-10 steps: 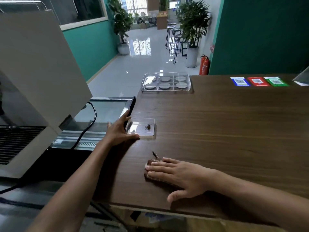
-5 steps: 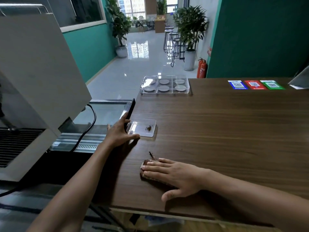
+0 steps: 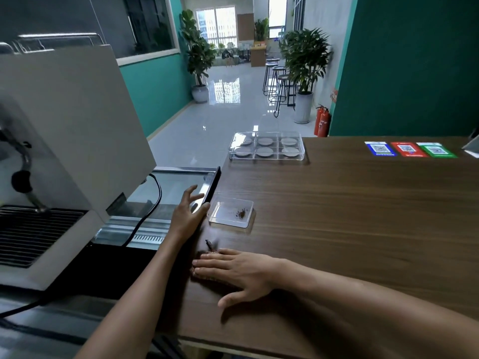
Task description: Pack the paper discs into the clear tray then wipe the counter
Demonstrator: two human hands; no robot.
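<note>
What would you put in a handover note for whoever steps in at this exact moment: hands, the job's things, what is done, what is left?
Left hand: open, empty, at the counter's left edge beside the small clear dish, not clearly touching it.
Right hand: flat, pressing a brown cloth on the counter near the front left corner.
Clear tray: at the far edge, six compartments, a paper disc in each.
The dish holds a bit of brown crumbs; a small dark scrap lies just ahead of the cloth.
Done: packing looks complete.
Left: wipe up the scrap and the rest of the counter.
</note>
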